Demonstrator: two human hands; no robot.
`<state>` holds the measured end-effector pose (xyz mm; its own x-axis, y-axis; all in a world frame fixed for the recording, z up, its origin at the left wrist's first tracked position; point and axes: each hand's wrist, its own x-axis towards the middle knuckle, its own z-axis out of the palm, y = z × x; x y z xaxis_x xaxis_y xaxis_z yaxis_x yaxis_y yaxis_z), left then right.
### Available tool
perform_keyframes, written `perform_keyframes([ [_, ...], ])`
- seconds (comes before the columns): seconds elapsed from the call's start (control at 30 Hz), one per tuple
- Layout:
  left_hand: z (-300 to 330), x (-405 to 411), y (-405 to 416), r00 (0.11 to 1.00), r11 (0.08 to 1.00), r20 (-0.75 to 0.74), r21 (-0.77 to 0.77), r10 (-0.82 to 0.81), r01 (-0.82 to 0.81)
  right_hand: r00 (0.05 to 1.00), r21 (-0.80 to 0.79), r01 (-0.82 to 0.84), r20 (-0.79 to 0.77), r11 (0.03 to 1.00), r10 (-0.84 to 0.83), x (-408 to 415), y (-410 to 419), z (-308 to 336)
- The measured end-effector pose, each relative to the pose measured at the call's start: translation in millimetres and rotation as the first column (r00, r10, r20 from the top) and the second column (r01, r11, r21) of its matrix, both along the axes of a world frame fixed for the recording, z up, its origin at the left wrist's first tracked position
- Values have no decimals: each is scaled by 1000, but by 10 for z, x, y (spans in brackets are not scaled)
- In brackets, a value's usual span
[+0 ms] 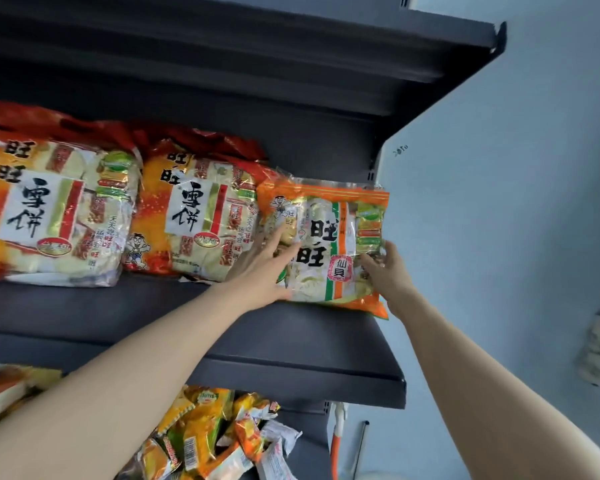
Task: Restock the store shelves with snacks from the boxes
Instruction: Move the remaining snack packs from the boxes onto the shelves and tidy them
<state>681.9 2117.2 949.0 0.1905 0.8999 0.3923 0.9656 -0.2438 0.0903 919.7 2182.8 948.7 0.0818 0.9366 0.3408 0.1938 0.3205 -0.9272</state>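
An orange and white bag of rice crackers [329, 237] lies at the right end of the dark shelf [291, 337]. My left hand [264, 268] rests flat on the bag's left side, fingers spread. My right hand [387, 271] grips the bag's lower right corner. Left of it lie two larger red and yellow snack bags, one in the middle [194, 216] and one at the far left [49, 202].
An upper shelf [291, 46] overhangs the bags. Below, a lower shelf holds a pile of small yellow and orange packets [215, 438] and another bag [0, 386] at the left. A pale blue wall [516, 202] stands right of the shelving.
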Motion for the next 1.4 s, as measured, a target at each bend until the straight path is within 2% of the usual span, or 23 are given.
perform_keyframes([
  [0.07, -14, 1, 34, 1000, 1000, 14, -12, 8, -7, 989, 70, 46, 134, 997, -55, -20, 62, 19],
  [0.2, -22, 54, 126, 999, 999, -17, -6, 32, -32, 965, 113, 7, 261, 994, -37, -98, 143, 156],
  [0.3, -51, 82, 210, 999, 999, -23, 10, 48, -47, 918, 164, 104, 364, 981, -158, -141, 185, 174],
  [0.5, -88, 59, 336, 1000, 1000, 7, -1, -2, 2, 839, 309, 224, 422, 924, -344, -133, 178, 107],
  [0.57, -72, 118, 361, 999, 1000, -29, -11, 19, -19, 761, 357, 260, 496, 897, -418, -152, 164, 103],
  [0.67, -45, 142, 381, 997, 1000, -78, -3, 30, -31, 548, 434, 291, 655, 853, -520, -188, 157, 102],
  [0.73, -18, 76, 371, 995, 1000, -104, 27, 14, -11, 459, 508, 247, 688, 825, -562, -185, 155, 142],
  [0.83, 23, -52, 329, 996, 996, -91, 92, 25, -17, 413, 587, 156, 692, 794, -592, -198, 117, 241],
  [1.2, 199, -452, -177, 974, 920, 1, 327, 227, -215, 379, 697, -159, 697, 700, -608, -872, -214, 407],
  [1.4, 143, -600, -490, 965, 913, 11, 319, 264, -253, 359, 659, -237, 742, 714, -566, -1015, -365, 228],
])
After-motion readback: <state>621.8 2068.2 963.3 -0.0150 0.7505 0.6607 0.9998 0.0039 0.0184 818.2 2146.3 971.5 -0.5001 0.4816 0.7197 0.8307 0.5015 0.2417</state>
